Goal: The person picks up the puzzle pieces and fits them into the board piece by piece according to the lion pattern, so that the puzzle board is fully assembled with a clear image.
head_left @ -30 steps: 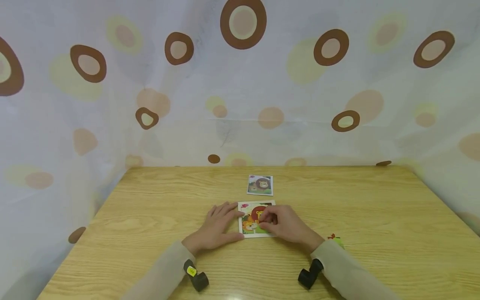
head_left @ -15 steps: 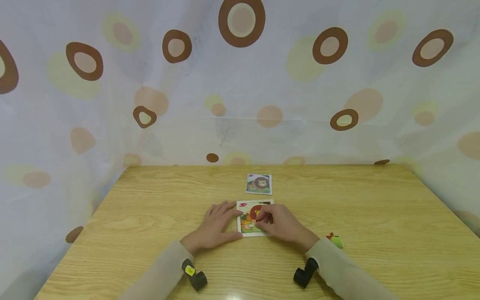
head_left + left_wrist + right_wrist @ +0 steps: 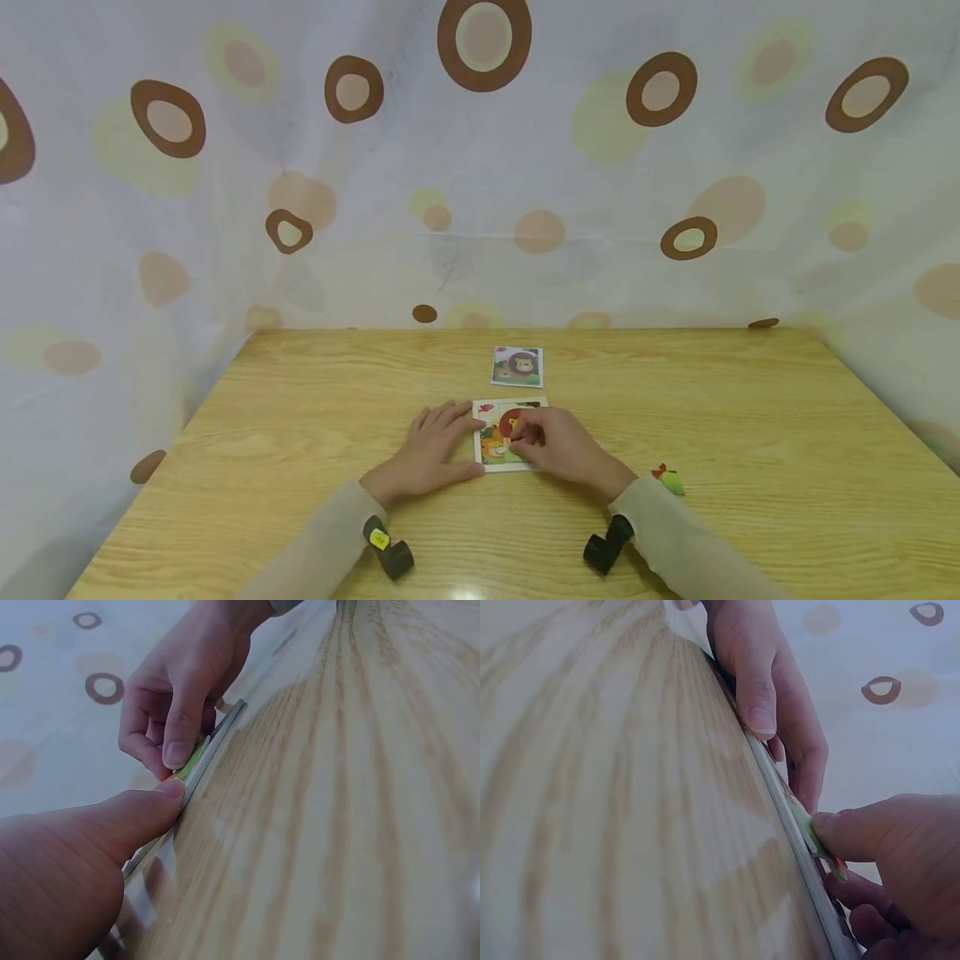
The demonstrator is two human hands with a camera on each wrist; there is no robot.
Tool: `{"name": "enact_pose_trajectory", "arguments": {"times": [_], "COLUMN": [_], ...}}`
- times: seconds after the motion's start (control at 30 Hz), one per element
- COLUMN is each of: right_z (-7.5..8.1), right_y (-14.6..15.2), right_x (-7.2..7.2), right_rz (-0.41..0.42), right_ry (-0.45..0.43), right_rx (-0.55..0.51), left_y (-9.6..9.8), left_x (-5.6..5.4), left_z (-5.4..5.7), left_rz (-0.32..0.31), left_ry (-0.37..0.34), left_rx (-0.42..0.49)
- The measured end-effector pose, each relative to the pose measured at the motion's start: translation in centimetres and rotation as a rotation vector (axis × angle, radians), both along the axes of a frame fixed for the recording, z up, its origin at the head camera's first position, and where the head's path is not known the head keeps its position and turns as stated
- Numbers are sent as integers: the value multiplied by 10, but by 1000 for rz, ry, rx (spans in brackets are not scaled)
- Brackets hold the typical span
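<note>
A small white-framed lion jigsaw puzzle (image 3: 491, 435) lies on the table between both hands. My left hand (image 3: 427, 454) rests along its left edge with fingers spread, thumb at the near corner. In the right wrist view the left thumb (image 3: 759, 712) presses at the frame's edge. Over the puzzle's right half, my right hand (image 3: 562, 446) pinches a green puzzle piece (image 3: 810, 834) with an orange-red tip between thumb and fingers. The piece sits tilted, close over the board (image 3: 214, 746). The right hand hides much of the picture's right side.
A loose green and red puzzle piece (image 3: 669, 479) lies beside the right wrist. Beyond the puzzle is a small printed lion picture card (image 3: 517, 367). The wooden table (image 3: 337, 375) ends at a patterned curtain (image 3: 480, 167) behind and at both sides.
The right hand has shifted slightly left over the puzzle, and its sleeve now uncovers more of the loose piece. The left hand stays in place.
</note>
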State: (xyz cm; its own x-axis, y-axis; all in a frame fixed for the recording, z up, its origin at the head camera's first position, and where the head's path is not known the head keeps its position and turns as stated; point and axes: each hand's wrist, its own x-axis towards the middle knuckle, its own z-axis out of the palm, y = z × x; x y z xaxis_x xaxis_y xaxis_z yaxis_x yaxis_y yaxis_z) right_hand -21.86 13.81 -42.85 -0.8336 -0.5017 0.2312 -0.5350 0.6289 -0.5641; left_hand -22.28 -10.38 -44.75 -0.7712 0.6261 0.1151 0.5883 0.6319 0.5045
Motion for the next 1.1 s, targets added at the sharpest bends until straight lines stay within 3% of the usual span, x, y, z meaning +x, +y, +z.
{"name": "enact_pose_trajectory", "arguments": {"times": [0.17,0.33,0.7,1.1], "right_z": [-1,-3,-2,2], "right_y": [1,2,3,5], "right_x": [0,-2,0,6], "right_rz": [-13,25,85,104], "right_ry": [24,35,154,118], "right_rx": [-6,-4,183,179], "left_y": [1,1,0,1], "left_x": [0,0,-2,0], "left_z": [0,1,0,0], "left_rz": [4,1,5,-3], "left_ry": [-8,-13,5,12], "left_rx": [-1,-1,-6,-1]}}
